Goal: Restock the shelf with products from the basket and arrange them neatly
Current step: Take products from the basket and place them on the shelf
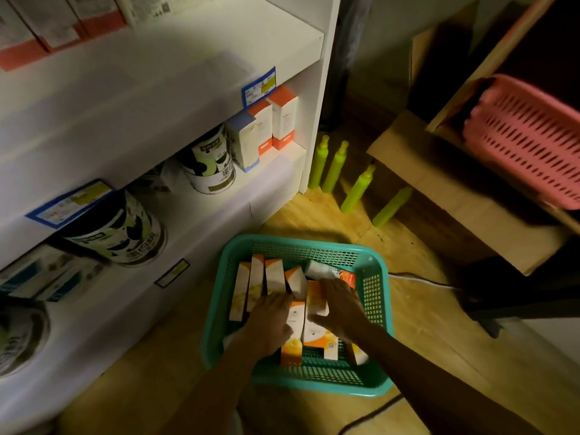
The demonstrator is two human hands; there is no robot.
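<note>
A teal basket (pixel 373 296) stands on the wooden floor in front of the white shelf (pixel 219 196). It holds several white-and-orange boxes (pixel 273 274), some upright and some lying flat. My left hand (pixel 271 321) reaches into the basket and grips a flat orange-and-white box (pixel 293 343). Beside it, my right hand (pixel 337 306) curls its fingers over another orange box (pixel 315 296). On the middle shelf stand similar white-and-orange boxes (pixel 284 117) at the right end, with cans (pixel 210 161) to their left.
Green bottles (pixel 332 167) stand on the floor right of the shelf. Cardboard boxes (pixel 439 196) lie beyond them, and a pink basket (pixel 527 136) sits at the right. A cable (pixel 417 279) runs along the floor behind the teal basket. More boxes fill the top shelf.
</note>
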